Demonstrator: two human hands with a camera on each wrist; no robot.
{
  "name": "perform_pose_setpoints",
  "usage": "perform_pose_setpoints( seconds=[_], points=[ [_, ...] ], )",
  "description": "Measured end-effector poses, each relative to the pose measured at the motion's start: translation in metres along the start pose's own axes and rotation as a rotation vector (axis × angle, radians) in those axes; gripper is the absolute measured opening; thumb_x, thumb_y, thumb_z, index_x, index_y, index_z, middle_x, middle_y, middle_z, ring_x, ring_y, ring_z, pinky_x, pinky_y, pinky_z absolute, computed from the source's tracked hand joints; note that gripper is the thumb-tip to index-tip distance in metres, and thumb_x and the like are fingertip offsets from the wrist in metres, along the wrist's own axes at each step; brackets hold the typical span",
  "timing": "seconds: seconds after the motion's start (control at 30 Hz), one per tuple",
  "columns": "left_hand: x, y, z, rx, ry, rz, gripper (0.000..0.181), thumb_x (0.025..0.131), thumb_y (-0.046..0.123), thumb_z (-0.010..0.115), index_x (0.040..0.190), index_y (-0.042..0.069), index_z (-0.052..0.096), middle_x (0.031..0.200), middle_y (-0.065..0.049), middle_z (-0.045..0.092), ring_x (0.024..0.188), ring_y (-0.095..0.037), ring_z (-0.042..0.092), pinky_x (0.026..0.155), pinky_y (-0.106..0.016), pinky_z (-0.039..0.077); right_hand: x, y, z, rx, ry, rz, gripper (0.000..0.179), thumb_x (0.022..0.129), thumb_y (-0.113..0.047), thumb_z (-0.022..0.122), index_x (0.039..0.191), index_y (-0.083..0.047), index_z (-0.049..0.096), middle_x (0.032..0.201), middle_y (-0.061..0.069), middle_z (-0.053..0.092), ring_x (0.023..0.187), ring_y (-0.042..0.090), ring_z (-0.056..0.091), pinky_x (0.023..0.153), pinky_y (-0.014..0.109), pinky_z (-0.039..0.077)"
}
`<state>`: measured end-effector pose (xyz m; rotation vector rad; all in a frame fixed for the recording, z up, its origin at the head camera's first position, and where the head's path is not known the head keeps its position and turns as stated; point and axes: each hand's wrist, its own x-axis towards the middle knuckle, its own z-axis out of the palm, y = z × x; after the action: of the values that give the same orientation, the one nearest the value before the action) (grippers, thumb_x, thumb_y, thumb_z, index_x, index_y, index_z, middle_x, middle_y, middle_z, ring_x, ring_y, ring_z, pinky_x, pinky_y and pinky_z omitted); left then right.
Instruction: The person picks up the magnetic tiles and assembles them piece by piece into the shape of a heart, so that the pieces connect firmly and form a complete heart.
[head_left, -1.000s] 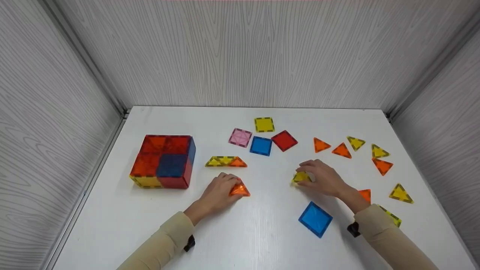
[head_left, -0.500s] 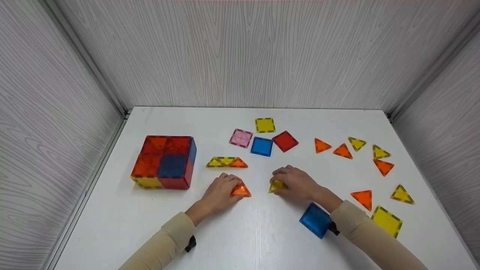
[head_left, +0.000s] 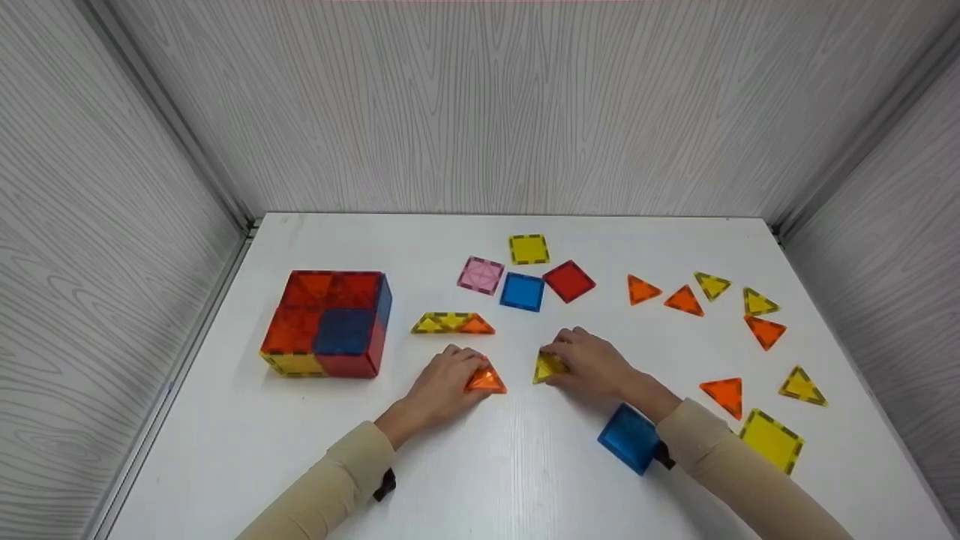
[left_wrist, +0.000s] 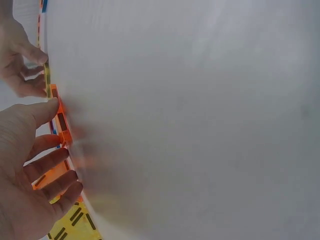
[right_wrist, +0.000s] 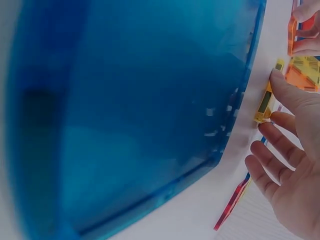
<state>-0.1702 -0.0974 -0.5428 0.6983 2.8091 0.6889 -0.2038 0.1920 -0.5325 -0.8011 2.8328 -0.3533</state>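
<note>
My left hand point(head_left: 444, 384) pinches an orange translucent triangle magnetic tile point(head_left: 489, 381) between thumb and fingers, at the middle of the table. To its right, across a small gap, my right hand point(head_left: 592, 366) pinches a yellow triangle magnetic tile point(head_left: 549, 367). In the left wrist view the orange tile point(left_wrist: 61, 120) stands on edge under the thumb. The right wrist view shows the yellow tile point(right_wrist: 265, 104) likewise on edge between thumb and index finger. Just behind the left hand lies a row of yellow and orange triangles point(head_left: 444, 323) joined into a trapezoid.
A box-shaped build of red, blue and yellow tiles point(head_left: 330, 319) stands at the left. Loose square tiles, among them a red one point(head_left: 569, 281), lie at the back. Several triangles spread over the right side. A blue square point(head_left: 628, 439) lies partly under the right wrist.
The right hand has carried the yellow triangle leftward, close to the orange one, slowing in the last half second. My left hand and its orange triangle have shifted slightly right.
</note>
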Motion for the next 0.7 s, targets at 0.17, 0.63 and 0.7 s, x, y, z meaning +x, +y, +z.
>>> perform_pose_setpoints(
  seconds=[0.17,0.63,0.7],
  points=[
    [0.002,0.003,0.001,0.006,-0.017,-0.009,0.048,0.1,0.04,0.072,0.14,0.015,0.066,0.141,-0.005,0.066,0.127,-0.025,0.056,0.113,-0.045,0.05,0.009,-0.009,0.001,0.044,-0.006,-0.081,0.045,0.095,-0.032,0.079,0.136,-0.014,0.072,0.128,0.007,0.071,0.113,0.023,0.061,0.096,0.038,0.06],
    [0.011,0.011,0.005,0.041,-0.018,0.015,0.047,0.1,0.041,0.072,0.139,0.014,0.067,0.138,-0.003,0.068,0.121,-0.021,0.055,0.109,-0.041,0.052,0.021,-0.026,0.003,0.069,-0.007,-0.223,0.04,0.095,-0.02,0.079,0.134,-0.014,0.073,0.133,0.007,0.071,0.119,0.028,0.063,0.1,0.041,0.06],
    [0.011,0.011,0.005,0.044,-0.02,0.017,0.047,0.1,0.042,0.072,0.138,0.014,0.068,0.137,-0.002,0.069,0.12,-0.021,0.055,0.108,-0.04,0.052,0.022,-0.027,0.003,0.079,-0.013,-0.226,0.041,0.095,-0.018,0.079,0.135,-0.014,0.073,0.134,0.007,0.071,0.119,0.028,0.063,0.099,0.041,0.06]
  ],
)
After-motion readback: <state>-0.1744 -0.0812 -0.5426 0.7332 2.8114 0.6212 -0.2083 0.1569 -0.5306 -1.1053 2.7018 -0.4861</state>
